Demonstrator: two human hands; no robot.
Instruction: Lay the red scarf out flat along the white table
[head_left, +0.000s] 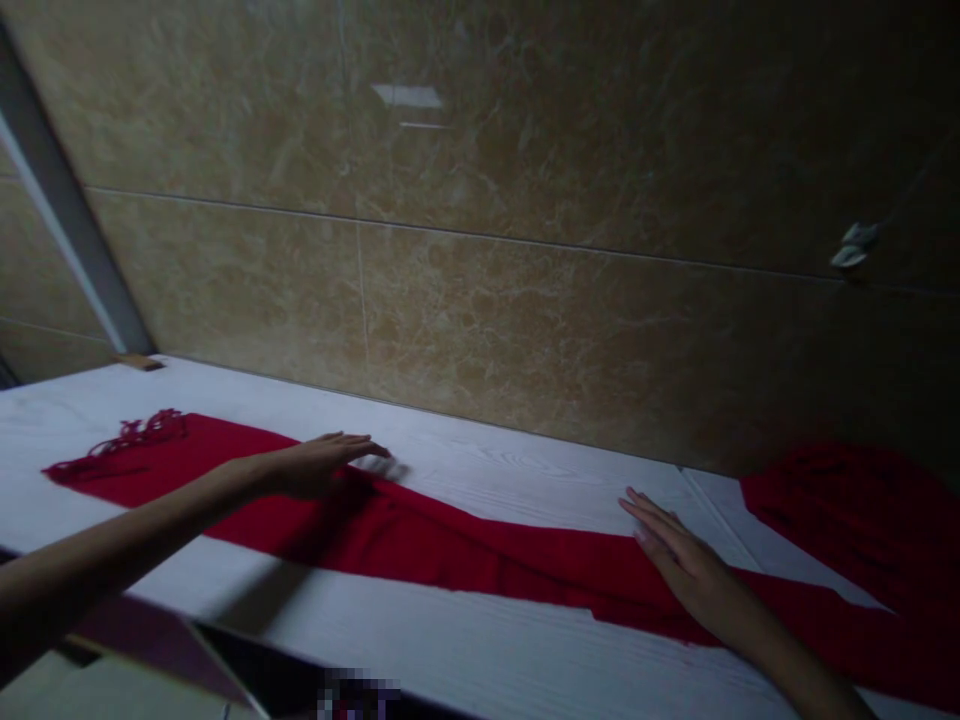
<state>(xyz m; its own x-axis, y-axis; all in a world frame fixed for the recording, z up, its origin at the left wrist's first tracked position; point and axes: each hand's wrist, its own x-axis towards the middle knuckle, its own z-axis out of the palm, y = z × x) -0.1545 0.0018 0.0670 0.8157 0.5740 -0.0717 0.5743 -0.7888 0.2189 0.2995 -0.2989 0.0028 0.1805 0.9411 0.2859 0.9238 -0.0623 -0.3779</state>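
A long red scarf (465, 545) with a fringed end at the left lies stretched across a white wood-grain table (480, 650). My left hand (322, 465) rests flat on the scarf near its far edge, fingers stretched out and pointing right. My right hand (675, 560) lies flat, fingers apart, at the scarf's far edge further right, partly on the cloth. Neither hand holds anything.
More red cloth (862, 520) is bunched at the far right of the table. A brown marble-tiled wall (525, 300) rises right behind the table. A small metal hook (855, 245) sticks out of the wall at the right. A small wooden block (139, 362) sits at the back left corner.
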